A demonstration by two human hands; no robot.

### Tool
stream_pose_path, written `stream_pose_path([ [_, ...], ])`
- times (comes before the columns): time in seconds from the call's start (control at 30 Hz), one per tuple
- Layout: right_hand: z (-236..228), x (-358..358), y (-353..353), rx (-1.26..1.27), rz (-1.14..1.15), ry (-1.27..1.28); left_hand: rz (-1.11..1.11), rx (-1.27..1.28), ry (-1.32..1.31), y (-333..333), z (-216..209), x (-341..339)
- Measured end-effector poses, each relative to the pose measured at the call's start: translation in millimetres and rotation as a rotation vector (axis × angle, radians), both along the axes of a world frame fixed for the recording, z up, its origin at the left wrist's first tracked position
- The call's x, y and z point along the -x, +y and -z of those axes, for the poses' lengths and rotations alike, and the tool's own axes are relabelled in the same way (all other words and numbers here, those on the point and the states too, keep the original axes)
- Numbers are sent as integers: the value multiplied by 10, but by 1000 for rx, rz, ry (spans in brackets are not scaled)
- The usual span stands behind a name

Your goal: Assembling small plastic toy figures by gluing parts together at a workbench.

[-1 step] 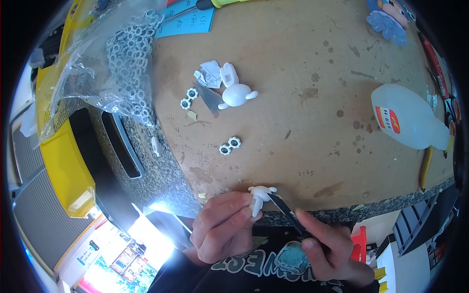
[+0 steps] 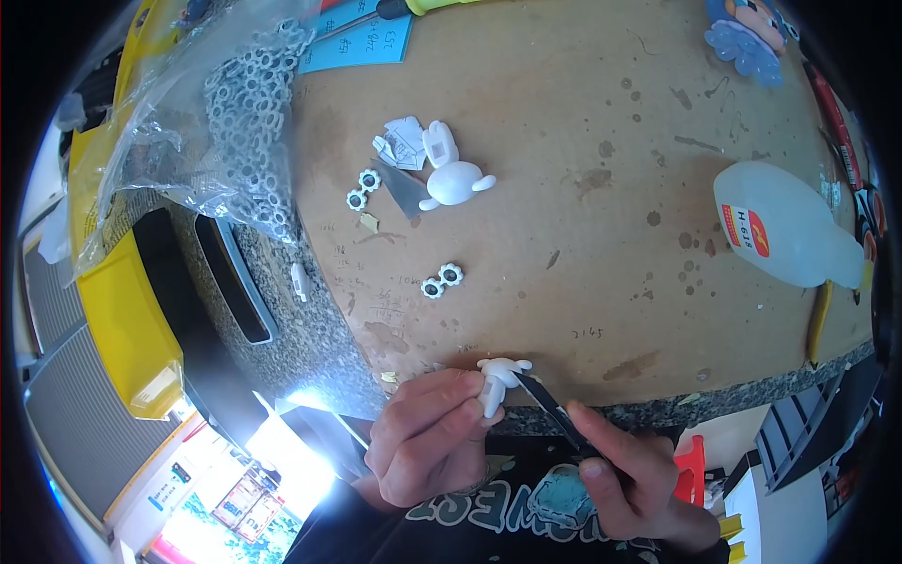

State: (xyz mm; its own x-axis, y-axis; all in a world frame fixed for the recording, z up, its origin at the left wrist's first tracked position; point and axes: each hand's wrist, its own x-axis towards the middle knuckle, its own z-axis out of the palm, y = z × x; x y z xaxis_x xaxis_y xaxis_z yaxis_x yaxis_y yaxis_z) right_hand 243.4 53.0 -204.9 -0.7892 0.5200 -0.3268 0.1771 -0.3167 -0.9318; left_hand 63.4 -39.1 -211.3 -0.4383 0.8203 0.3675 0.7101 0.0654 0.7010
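Note:
Near the front edge of the board, my left hand [image 2: 427, 437] pinches a small white plastic toy figure [image 2: 504, 370] between thumb and fingers. My right hand [image 2: 629, 470] grips a slim black blade-like tool [image 2: 552, 409], its pointed end touching or very close to the toy figure's right side. Whether the tip cuts into the plastic I cannot tell. Farther off lies a second white toy figure [image 2: 457, 182] with two rounded limbs. Two pairs of tiny white flower-rimmed glasses with dark lenses are on the board, one pair [image 2: 443, 280] closer to me, the other [image 2: 364, 190] beside a grey triangular sheet [image 2: 401, 188].
A clear bag [image 2: 249, 132] of many pale small rings fills the far left. Crumpled paper [image 2: 402, 143] and a blue note [image 2: 362, 42] lie on the brown board [image 2: 564, 235]. To the right are a translucent bottle [image 2: 785, 226], scissors [image 2: 874, 216] and a purple-skirted doll [image 2: 747, 42].

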Motion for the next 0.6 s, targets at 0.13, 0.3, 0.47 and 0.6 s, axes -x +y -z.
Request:
stream_pose_path([
  [0.13,49,26,-48,-124,-6,27,-7,-15,-5,-6,12,-6],
  [0.3,84,30,-90,-197,16,55,-8,-23,-4,-10,21,-5],
  [0.47,24,-42,-52,33,81,76,5,-42,2,-12,35,1],
  [0.6,51,-2,-53,-177,-34,21,3,-30,1,-14,35,5],
])
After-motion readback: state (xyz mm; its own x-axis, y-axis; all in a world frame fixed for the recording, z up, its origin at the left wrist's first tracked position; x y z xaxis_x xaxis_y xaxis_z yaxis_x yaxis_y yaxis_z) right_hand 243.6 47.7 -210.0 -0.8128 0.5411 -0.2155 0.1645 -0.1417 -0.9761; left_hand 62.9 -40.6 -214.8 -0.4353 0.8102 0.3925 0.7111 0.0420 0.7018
